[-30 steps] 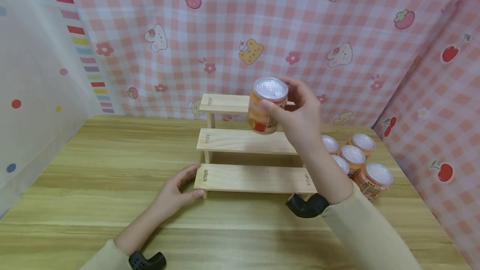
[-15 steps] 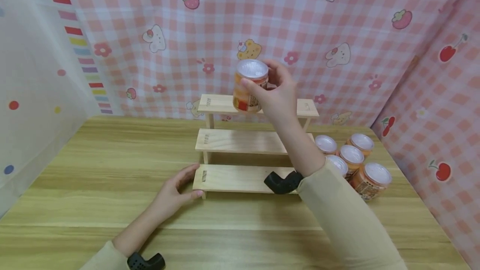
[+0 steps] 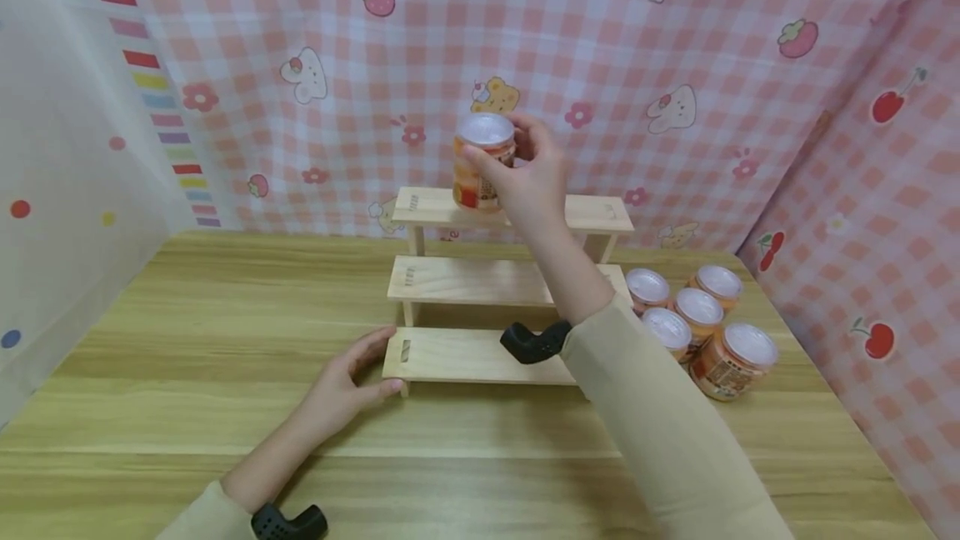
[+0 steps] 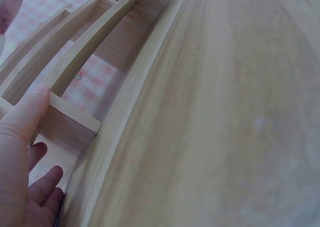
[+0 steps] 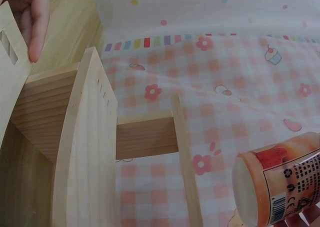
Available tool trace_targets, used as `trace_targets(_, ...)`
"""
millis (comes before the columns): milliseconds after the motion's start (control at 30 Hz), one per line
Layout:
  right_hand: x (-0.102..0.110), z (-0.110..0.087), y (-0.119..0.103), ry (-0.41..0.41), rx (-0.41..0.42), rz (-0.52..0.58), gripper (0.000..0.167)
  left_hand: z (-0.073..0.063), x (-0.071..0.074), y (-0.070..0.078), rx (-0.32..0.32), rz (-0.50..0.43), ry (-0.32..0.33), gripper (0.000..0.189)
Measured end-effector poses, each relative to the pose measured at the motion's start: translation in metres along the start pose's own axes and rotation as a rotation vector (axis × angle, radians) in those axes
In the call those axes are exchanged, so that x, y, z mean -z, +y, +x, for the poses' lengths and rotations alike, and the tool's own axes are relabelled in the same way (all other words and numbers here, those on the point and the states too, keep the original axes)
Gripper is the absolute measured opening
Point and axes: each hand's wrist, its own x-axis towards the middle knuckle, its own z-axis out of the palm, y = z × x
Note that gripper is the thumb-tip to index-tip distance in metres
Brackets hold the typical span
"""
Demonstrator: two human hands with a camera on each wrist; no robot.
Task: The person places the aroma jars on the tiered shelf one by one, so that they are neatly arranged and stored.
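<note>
My right hand (image 3: 534, 182) grips a jar (image 3: 470, 175) with an orange label and a silvery lid, thumb across its near side. The jar is upright over the top step of a three-step wooden stand (image 3: 457, 357). In the right wrist view a gap shows between the jar's pale base (image 5: 246, 189) and the top step (image 5: 187, 172). My left hand (image 3: 341, 386) holds the left end of the lowest step, thumb at the front corner and fingers at the side. In the left wrist view the thumb (image 4: 30, 112) presses on the step's edge.
Several similar jars (image 3: 731, 363) stand close together on the wood-grain table (image 3: 187, 373), right of the stand. A pink checked cloth (image 3: 337, 148) hangs right behind the stand. Another checked cloth (image 3: 847, 215) borders the right side, and a white dotted one (image 3: 60, 148) the left.
My right hand has carried the jar left and back, from in front of the upper steps to over the top step. The left hand keeps its hold on the stand.
</note>
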Motion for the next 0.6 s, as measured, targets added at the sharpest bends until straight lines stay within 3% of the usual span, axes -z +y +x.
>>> trace_targets(200,-0.006,0.014,0.024,0.008,-0.009,-0.014,0.059,0.0,0.001,0.002,-0.002,0.005,0.002,0.071)
trace_targets(600,-0.016,0.022,0.041,0.025,-0.021,-0.052,0.061,-0.001,0.0,0.003,-0.01,0.005,0.001,0.071)
